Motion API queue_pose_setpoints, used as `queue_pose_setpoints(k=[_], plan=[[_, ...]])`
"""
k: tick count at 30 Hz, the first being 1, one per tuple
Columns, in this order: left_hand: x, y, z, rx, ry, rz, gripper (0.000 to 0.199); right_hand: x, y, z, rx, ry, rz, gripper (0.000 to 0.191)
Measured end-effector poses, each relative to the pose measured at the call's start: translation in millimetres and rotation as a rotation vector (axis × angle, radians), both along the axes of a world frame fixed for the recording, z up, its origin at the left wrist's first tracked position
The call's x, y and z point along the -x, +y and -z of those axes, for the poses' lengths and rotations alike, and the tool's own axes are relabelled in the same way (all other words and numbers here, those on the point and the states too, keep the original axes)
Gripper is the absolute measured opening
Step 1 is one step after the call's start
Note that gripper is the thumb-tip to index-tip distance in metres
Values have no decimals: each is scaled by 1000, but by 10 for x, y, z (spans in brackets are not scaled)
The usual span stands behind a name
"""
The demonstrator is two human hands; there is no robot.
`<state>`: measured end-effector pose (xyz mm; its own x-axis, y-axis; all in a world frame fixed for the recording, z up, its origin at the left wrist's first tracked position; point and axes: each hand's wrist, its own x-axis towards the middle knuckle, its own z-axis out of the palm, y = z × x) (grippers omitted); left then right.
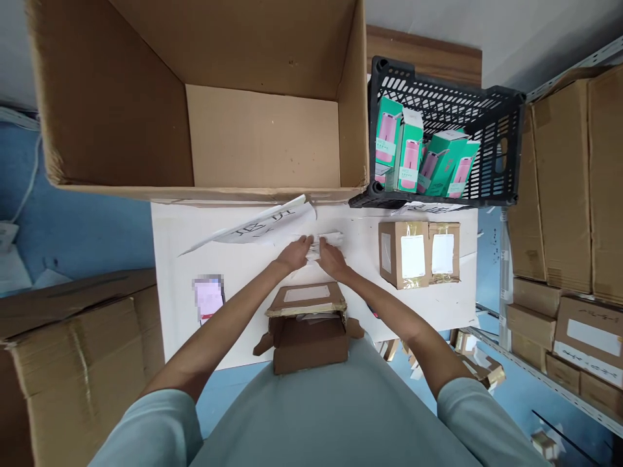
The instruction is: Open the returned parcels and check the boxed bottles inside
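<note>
left hand (294, 253), right hand (333, 261) pinch paper (335, 239) (carton edge (233, 192) ahead, tabletop (363, 251) stretching rightward)

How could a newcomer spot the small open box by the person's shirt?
On the white table, find the left hand and right hand. Between them and the shirt sits a small brown cardboard box. Its flaps stand open, whereas the two small boxes at right appear taped shut.

Cartons (562, 188) stacked at far right, a creased carton (107, 350) placed at lower left, green boxes (411, 152) held in a black crate (510, 143) at upper right, taped boxes (413, 259) set right of centre
</note>
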<state>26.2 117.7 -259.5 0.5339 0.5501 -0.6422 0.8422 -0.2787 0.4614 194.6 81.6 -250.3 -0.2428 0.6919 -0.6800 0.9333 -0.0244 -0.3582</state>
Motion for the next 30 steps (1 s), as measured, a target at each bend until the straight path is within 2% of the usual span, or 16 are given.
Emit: queue_pose_setpoints(k=[4,7,9,12,15,17,18,20,22,24,27,30], plan=[[-71,-76,-156,7,2,41,63,7,-95,-154,-2,-4,-53,40],[-85,-85,-435,-29,0,59,54,-52,-94,-398,-45,27,-82,34],[-66,-115,-735,-85,-18,58,52,-113,-105,-651,-103,49,-86,33],[-25,-297,-1332,-237,-87,11,51,-205,-237,-1154,-245,86,-73,29],[2,-710,-1929,-359,-159,-62,55,-276,-590,-1673,-372,90,-69,33],[8,-1089,-2195,-371,-189,-101,55,-307,-939,-1917,-406,81,-78,38],[11,-1291,-2270,-351,-193,-120,56,-315,-1132,-1988,-400,79,-84,40],[20,-1684,-2308,-277,-196,-158,56,-315,-1518,-2026,-343,75,-104,37],[41,-2019,-2237,-193,-200,-172,54,-286,-1856,-1953,-263,74,-130,31],[78,-2259,-2116,-130,-191,-160,51,-231,-2100,-1832,-203,70,-152,27],[142,-2409,-1930,-119,-139,-144,48,-116,-2237,-1673,-177,53,-165,27],[150,-2337,-1759,-153,-36,-145,47,15,-2114,-1570,-179,29,-158,32]])
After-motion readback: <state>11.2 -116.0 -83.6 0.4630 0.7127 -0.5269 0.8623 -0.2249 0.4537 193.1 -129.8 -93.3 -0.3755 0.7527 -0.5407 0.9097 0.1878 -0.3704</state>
